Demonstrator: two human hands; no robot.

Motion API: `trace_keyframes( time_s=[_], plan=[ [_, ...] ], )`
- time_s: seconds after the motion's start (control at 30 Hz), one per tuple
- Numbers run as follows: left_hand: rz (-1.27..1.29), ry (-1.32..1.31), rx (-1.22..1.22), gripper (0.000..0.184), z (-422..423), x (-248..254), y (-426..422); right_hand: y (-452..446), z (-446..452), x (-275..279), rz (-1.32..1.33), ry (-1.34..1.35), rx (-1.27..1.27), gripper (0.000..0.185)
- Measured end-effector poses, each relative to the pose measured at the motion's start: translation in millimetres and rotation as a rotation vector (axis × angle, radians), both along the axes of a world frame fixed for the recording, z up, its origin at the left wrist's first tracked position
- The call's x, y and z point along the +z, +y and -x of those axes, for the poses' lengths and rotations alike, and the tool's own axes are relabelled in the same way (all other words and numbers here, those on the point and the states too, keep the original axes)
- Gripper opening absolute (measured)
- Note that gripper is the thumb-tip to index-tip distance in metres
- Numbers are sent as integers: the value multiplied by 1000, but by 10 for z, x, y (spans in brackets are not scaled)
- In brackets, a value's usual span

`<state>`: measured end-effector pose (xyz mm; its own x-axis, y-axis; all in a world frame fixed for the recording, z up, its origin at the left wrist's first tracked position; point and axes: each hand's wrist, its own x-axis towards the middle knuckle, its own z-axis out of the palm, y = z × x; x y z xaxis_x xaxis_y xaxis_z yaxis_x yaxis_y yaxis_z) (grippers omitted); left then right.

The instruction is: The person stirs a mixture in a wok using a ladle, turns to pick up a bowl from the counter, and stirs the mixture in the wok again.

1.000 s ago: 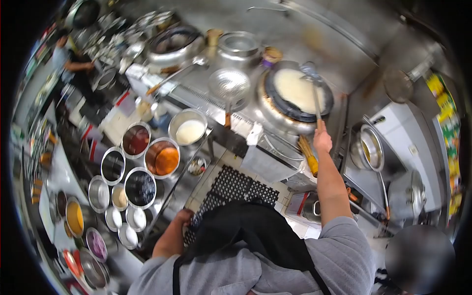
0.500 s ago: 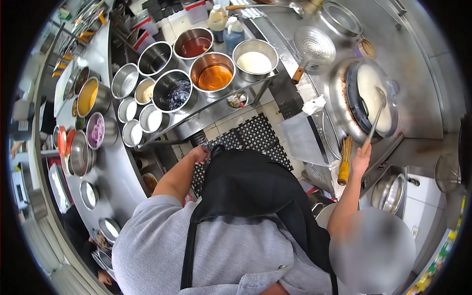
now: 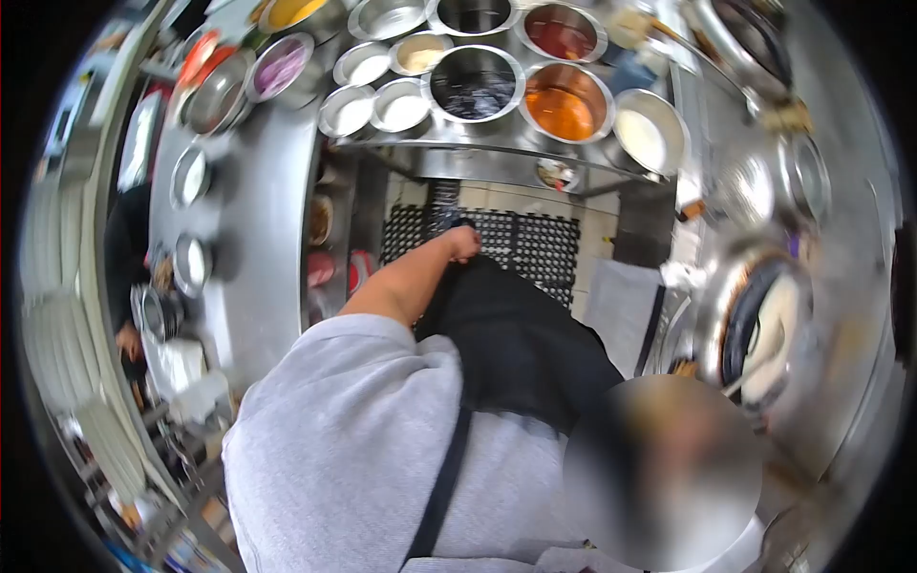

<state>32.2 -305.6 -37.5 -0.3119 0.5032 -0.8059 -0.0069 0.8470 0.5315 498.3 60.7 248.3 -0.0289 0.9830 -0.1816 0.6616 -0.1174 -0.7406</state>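
Note:
My left hand (image 3: 463, 241) is closed in front of the black apron (image 3: 525, 334), above the floor mat. A small dark patch shows by its fingers, and whether they hold anything is hidden. To the right sits a round metal wok (image 3: 712, 320) with a dark inner rim and white content (image 3: 781, 320). A ladle (image 3: 759, 363) lies in this white content, its handle slanting down to the left under a blurred disc. That disc covers my right hand.
Pots of red, orange (image 3: 568, 113), dark (image 3: 475, 86) and white contents stand on the steel table ahead. A perforated strainer (image 3: 745, 191) lies near the wok. At the left counter (image 3: 253, 239), another person's hand (image 3: 128, 341) shows. A black mat (image 3: 525, 239) covers the floor.
The view has turned, so the pots sit higher and the wok lower in frame. My right hand, which was gripping the ladle handle, is now hidden by the blur. My left hand remains closed.

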Motion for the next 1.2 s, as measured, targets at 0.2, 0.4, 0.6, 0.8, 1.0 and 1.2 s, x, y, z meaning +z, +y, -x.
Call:
trace_keyframes(
  time_s=[0.2, 0.4, 0.6, 0.8, 1.0, 1.2],
  plan=[
    [106, -34, 188, 23, -117, 445, -266, -133, 559, 352, 84, -178, -44, 65],
    [34, -33, 164, 20, -194, -268, -948, 313, 448, 242, 86, -181, -126, 70],
    [-51, 217, -426, 20, 213, -808, -1321, 554, 618, 198, 18, -242, -124, 66],
    [-283, 103, 502, 17, 884, 964, -1272, 427, 1015, 295, -7, -387, -143, 60],
    [-325, 680, 1390, 17, 1714, 2339, -2820, 816, 577, -92, -11, -340, -86, 60],
    [-484, 664, 2434, 36, 2166, 2342, -4498, 872, 944, -533, 0, -415, 11, 54]
  ],
)
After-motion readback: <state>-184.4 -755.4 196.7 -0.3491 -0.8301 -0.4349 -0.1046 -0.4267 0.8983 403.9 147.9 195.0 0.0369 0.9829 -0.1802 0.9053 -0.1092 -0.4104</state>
